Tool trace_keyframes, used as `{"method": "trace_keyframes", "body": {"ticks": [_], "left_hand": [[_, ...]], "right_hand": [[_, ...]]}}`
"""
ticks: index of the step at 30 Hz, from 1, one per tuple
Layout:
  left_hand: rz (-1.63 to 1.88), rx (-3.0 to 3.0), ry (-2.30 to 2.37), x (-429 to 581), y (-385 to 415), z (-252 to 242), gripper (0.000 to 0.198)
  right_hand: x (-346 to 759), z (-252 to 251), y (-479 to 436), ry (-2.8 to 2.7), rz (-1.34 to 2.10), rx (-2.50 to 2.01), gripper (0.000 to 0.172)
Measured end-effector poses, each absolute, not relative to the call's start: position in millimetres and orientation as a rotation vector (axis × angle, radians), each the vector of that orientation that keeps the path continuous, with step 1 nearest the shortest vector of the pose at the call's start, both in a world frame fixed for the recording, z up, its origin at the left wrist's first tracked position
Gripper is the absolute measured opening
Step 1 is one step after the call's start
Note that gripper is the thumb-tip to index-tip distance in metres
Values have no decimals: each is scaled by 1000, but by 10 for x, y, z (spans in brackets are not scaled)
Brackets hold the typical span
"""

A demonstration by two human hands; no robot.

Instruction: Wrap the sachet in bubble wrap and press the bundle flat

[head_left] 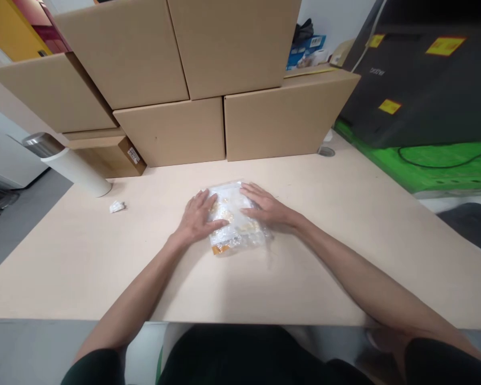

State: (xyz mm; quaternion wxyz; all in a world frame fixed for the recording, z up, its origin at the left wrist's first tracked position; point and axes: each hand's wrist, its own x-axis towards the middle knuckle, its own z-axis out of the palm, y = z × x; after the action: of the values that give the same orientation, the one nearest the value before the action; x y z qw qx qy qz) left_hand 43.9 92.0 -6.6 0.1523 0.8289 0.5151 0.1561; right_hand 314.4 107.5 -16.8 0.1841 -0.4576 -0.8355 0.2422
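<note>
A clear plastic package (232, 214) lies flat on the table in front of me. It shows white and yellowish patches, an orange corner at its lower left, and crinkled film along the near edge. My left hand (198, 218) rests on its left side with the fingers spread. On the right side lies my right hand (265, 205), its fingers stretched out over the film and the thumb apart. Both palms are down, and neither hand wraps around the package. What is inside the plastic cannot be made out clearly.
Stacked cardboard boxes (168, 133) line the back of the table (144, 278). At the left stand a white bottle (78, 171) with a metal cap and a crumpled white scrap (117, 206). A dark machine (417, 80) on a green base (444, 166) is beyond the right edge.
</note>
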Motion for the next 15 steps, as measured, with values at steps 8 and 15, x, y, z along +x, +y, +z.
{"method": "trace_keyframes", "body": {"ticks": [8, 15], "left_hand": [[162, 2503, 1451, 413, 953, -3, 104], [141, 2478, 1478, 438, 946, -16, 104]], "right_hand": [[3214, -192, 1129, -2501, 795, -1280, 108], [3212, -305, 1128, -2487, 713, -1280, 104]]}}
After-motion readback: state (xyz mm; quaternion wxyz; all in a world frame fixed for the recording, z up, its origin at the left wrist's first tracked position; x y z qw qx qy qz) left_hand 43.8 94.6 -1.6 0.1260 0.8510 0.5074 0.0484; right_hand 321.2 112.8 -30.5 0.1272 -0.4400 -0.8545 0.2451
